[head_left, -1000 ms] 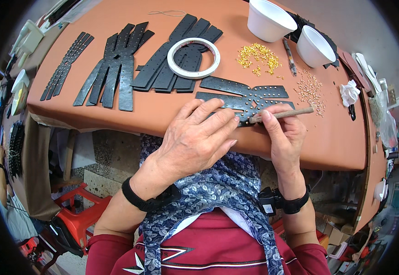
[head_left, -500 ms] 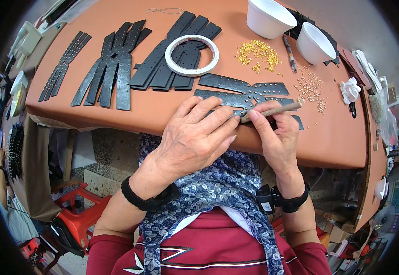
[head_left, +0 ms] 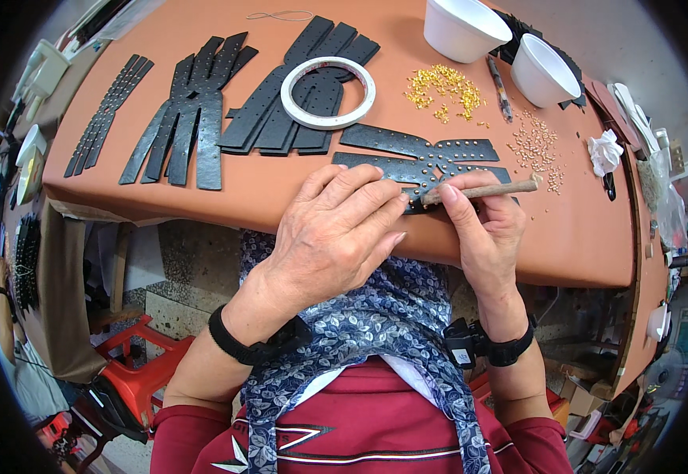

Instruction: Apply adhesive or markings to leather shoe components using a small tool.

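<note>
A black leather piece [head_left: 391, 167] cut into strips and dotted with metal studs lies at the table's near edge. My left hand [head_left: 336, 229] is over its near left part, with curved fingers pressing on the strips and the thumb by the near edge. Pinched between thumb and fingers of my right hand [head_left: 490, 229] is a thin brown stick [head_left: 494, 189]. It slants over the leather; its left tip meets the near strip beside my left fingertips. My hands cover some of the strips.
Behind lie a white tape ring [head_left: 289, 91] on stacked black leather pieces [head_left: 249, 118], gold studs [head_left: 443, 88], copper-coloured studs [head_left: 533, 142], a pen-like tool [head_left: 500, 91] and two white bowls [head_left: 464, 31]. More studded pieces [head_left: 194, 110] are at left, crumpled tissue [head_left: 605, 152] at right.
My right hand has shifted slightly right with the stick, whose right end now reaches farther out. My left hand stays nearly in place on the leather.
</note>
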Motion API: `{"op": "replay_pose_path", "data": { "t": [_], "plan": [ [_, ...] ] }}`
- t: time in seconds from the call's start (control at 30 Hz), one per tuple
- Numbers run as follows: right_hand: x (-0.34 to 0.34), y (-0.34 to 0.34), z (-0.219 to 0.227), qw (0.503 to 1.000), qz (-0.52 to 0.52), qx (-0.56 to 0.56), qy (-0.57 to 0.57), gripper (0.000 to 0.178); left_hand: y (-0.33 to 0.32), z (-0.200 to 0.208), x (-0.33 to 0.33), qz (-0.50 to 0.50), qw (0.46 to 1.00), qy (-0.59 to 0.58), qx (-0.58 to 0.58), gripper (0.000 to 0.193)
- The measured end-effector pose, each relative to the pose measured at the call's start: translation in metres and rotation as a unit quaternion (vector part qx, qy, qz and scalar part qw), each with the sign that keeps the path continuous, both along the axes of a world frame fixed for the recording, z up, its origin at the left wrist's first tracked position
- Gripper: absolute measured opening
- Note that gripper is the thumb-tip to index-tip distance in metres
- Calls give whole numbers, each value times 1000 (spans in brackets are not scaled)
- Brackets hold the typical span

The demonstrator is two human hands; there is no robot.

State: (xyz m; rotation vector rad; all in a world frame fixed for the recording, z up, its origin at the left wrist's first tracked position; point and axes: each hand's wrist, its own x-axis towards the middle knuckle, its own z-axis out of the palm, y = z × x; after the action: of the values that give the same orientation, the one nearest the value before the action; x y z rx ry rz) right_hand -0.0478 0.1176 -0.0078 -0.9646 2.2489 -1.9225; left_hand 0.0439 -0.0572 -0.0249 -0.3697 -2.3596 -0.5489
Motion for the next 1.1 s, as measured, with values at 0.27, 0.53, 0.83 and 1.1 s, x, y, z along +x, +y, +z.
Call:
{"op": "replay_pose_path", "data": {
  "t": [0.27,0.53,0.83,1.1],
  "plan": [
    [0,-5,3,994,6,65,87,8,-2,-4,-1,-15,999,27,22,36],
    [2,-5,7,988,-5,127,93,9,-2,-2,0,-16,999,29,17,33],
    [0,0,6,999,27,19,-20,10,-2,-4,-1,-10,999,37,21,32],
    [1,-1,6,996,14,79,45,8,-2,-5,0,-7,999,37,26,31]
  ]
}}
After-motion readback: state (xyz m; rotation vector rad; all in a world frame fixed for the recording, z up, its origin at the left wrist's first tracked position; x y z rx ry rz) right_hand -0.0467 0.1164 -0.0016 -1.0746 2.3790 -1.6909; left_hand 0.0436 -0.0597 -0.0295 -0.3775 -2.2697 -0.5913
